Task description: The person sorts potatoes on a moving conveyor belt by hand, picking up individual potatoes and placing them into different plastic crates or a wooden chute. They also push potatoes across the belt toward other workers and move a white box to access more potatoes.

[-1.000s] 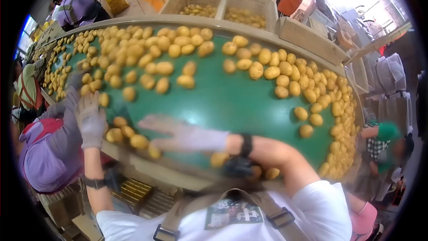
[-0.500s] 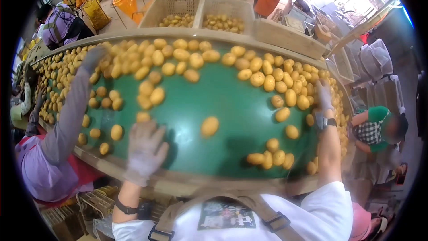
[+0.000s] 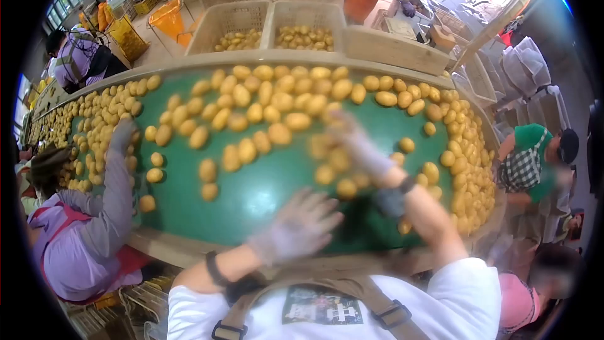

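Many yellow, oval potatoes [image 3: 298,121] lie on a green sorting table [image 3: 248,204]. My left hand [image 3: 294,226], in a pale thin glove, hovers over the near part of the table with fingers spread and nothing in it. My right hand [image 3: 357,145], gloved too and blurred by motion, reaches across to the middle, its outstretched fingers against or just beside several blurred potatoes [image 3: 340,160]. Beneath the right forearm shows a dark grey blurred shape [image 3: 388,201] that I cannot make out. A dense heap of potatoes [image 3: 469,179] lies along the right end.
A co-worker's gloved hand [image 3: 124,135] reaches into potatoes at the left. Beyond the table's raised far rim [image 3: 245,64] stand two crates [image 3: 272,28] partly filled with potatoes. A person in green [image 3: 531,151] is at the right end.
My right hand has swept from the right-hand heap leftward to the middle. My left hand has moved right and nearer to me. Potatoes have shifted into the middle; the co-worker's hand has come nearer.
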The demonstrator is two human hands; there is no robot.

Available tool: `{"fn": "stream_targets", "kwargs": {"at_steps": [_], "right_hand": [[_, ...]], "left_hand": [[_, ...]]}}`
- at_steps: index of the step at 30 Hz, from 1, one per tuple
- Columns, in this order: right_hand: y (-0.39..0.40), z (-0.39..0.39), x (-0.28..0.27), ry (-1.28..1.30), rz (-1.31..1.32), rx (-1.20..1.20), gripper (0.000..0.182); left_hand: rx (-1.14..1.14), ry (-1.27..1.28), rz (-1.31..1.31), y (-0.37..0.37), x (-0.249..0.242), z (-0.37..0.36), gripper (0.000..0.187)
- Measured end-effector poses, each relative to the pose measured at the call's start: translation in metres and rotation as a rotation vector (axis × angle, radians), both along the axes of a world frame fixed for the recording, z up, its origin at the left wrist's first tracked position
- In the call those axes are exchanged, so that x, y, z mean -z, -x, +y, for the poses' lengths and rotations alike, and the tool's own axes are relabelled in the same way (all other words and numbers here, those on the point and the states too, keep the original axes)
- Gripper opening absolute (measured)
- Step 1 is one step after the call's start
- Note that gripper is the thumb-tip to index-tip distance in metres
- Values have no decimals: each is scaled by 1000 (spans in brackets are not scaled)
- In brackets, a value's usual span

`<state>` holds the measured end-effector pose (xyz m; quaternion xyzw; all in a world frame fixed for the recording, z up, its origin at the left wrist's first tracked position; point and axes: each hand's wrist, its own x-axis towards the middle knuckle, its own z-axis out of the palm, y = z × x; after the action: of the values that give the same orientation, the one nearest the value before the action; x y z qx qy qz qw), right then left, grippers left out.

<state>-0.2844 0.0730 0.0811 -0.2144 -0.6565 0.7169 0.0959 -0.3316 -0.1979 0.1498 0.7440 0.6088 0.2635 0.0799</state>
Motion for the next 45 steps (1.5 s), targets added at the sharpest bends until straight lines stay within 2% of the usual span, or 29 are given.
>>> {"fn": "stream_targets", "kwargs": {"at_steps": [1, 2, 3, 5, 6, 7, 8, 10, 11, 12, 15, 16, 18, 21, 22, 24, 25, 27, 30, 33, 35, 37, 39, 41, 43, 45], "right_hand": [[17, -49, -25, 157, -8, -90, 70], [39, -81, -20, 155, -9, -249, 76], [50, -122, -20, -241, 62, -407, 73], [65, -141, -33, -673, 170, -604, 62], [70, -133, -56, -711, 214, -648, 54], [81, -122, -73, -748, 255, -690, 47], [94, -92, -61, -1076, 363, -498, 36], [119, -28, -51, -1331, 58, -84, 22], [112, 11, -34, -1545, -109, -70, 28], [106, 17, -53, -1397, -498, -123, 40], [71, 17, -41, -1330, -265, -109, 49], [58, 8, -39, -1280, -238, -184, 51], [31, -11, -39, -1163, -195, -303, 55], [18, -24, -43, -1019, -187, -298, 48], [20, -47, -80, -880, -245, -225, 45], [27, -77, -134, -881, 433, -99, 47], [32, -86, -166, -994, 763, -8, 48], [63, -81, -194, -1148, 1073, 192, 49], [132, -51, -224, -1548, 856, 408, 45], [95, 2, -206, -1080, 279, 262, 47], [61, 63, -143, -1286, 141, 243, 49], [3, 81, -73, -1459, -323, 88, 51], [-32, 87, -9, -1442, -416, -16, 51], [-34, 60, -24, -1347, -492, -41, 51], [-43, 39, -30, -1161, -422, 1, 50], [-46, 25, -40, -912, -204, 89, 49]], "left_hand": [[-9, 56, 91, -5, 4, 6, 46], [-22, 112, 183, -6, 11, 10, 45], [-41, 164, 279, -6, 14, 2, 45], [-223, 161, 71, 28, 39, -19, 37], [-312, 156, -29, 47, 46, -36, 33], [-384, 174, 84, 70, 38, -58, 30], [-453, 192, 196, 93, 27, -80, 27], [-741, 330, 453, 116, 24, -123, 22], [-812, 178, 462, 126, 36, -156, 32], [-896, 319, 426, 127, 25, -176, 45], [-1068, 385, 332, 123, 25, -208, 53], [-1074, 348, 379, 118, 28, -209, 52], [-1008, 287, 291, 109, 23, -191, 52], [-818, 172, 239, 88, -3, -136, 48], [-732, 124, 223, 83, -6, -123, 47], [-566, 44, 111, 69, -14, -85, 45], [-474, 21, 15, 58, -17, -66, 44], [-286, -120, 76, 39, -4, -30, 43], [-194, -33, 140, 23, 15, -6, 36], [-223, 25, 148, 42, 25, -24, 30], [-362, 69, 141, 57, 28, -44, 28], [-453, 129, 131, 60, 29, -63, 27], [-496, 170, 157, 65, 26, -68, 27], [-471, 143, 168, 65, 25, -63, 26], [-414, 171, 182, 59, 22, -58, 27], [-389, 156, 211, 56, 24, -64, 27]]}}
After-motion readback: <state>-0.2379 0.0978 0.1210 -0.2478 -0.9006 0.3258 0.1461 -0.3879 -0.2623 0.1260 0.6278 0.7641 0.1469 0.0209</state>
